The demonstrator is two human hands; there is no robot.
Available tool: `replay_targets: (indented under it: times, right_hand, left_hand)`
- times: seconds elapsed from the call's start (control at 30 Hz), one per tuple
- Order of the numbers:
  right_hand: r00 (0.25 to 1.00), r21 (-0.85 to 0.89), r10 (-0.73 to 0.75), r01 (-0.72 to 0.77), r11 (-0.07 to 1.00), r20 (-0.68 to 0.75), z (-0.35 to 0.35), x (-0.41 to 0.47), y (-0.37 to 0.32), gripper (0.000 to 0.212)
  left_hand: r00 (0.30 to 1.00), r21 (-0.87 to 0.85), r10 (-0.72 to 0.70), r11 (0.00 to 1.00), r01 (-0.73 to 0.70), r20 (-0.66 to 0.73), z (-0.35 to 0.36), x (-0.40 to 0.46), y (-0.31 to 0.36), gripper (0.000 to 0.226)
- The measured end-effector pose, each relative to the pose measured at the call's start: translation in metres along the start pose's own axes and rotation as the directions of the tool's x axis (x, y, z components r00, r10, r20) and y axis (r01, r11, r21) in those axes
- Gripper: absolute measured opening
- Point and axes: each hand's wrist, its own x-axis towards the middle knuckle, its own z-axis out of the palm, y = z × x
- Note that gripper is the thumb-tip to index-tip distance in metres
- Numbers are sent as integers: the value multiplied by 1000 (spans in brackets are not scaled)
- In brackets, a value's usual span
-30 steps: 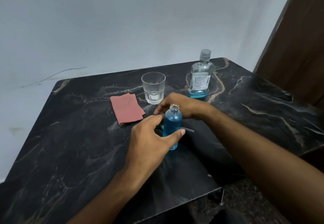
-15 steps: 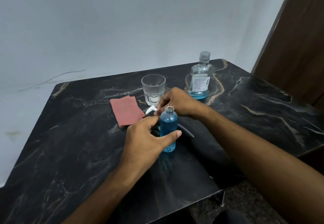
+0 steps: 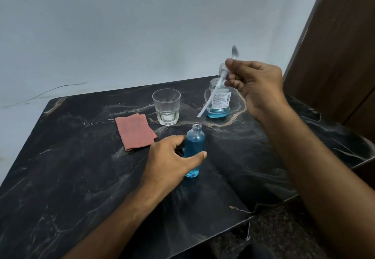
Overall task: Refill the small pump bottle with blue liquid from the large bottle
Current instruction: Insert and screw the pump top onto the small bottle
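Observation:
The small bottle point(image 3: 194, 147) stands upright mid-table, uncapped and nearly full of blue liquid. My left hand point(image 3: 172, 161) grips its lower body, thumb across the front. My right hand point(image 3: 255, 86) is raised above the back right of the table and holds the white pump head point(image 3: 223, 74), whose dip tube point(image 3: 209, 100) slants down to the left. Behind that tube stands the large clear bottle point(image 3: 219, 104), with a little blue liquid at its bottom; its cap is hidden by the hand and pump.
An empty drinking glass point(image 3: 166, 106) stands behind the small bottle. A folded pink cloth point(image 3: 135, 131) lies to its left. The black marble table point(image 3: 81, 177) ends in a front-right edge; a wall is behind and a brown door at right.
My right hand rose from beside the small bottle up and to the right, lifting the pump head with its tube off the table. My left hand stayed on the small bottle.

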Motion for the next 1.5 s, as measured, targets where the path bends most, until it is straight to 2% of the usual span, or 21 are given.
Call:
replay_targets:
  times: [0.1, 0.3, 0.5, 0.73, 0.97, 1.13, 1.37, 1.5]
  right_hand:
    - [1000, 27, -18, 18, 999, 3, 0, -1, -10, 21]
    - [998, 12, -13, 12, 1000, 63, 7, -6, -12, 33]
    - [998, 0, 2, -2, 1000, 68, 5, -11, -7, 29]
    - [984, -87, -1, 17, 996, 176, 9, -21, 1, 19]
    - [968, -272, 21, 50, 961, 249, 13, -37, 25, 28]
    - [952, -342, 35, 76, 937, 306, 14, -47, 28, 20]
    - [934, -359, 70, 64, 931, 349, 9, -59, 32, 10]
    - [922, -363, 110, 35, 931, 371, 6, -59, 34, 15]
  left_hand:
    - [1000, -1, 3, 1000, -3, -4, 3, -1, 0, 33]
    - [1000, 7, 9, 1000, -9, -27, 0, 2, -1, 31]
    - [999, 18, 31, 999, -30, -43, 0, 1, 0, 33]
    - [999, 27, 14, 1000, -13, -30, -1, 1, 2, 30]
    - [998, 31, -2, 1000, 4, -60, 0, 6, 5, 28]
    - [999, 31, -10, 999, 12, -51, 0, 7, 5, 28]
    - [998, 18, 11, 1000, -10, -56, 0, 8, 6, 27]
    - [997, 23, 26, 999, -24, -69, 0, 7, 5, 26]
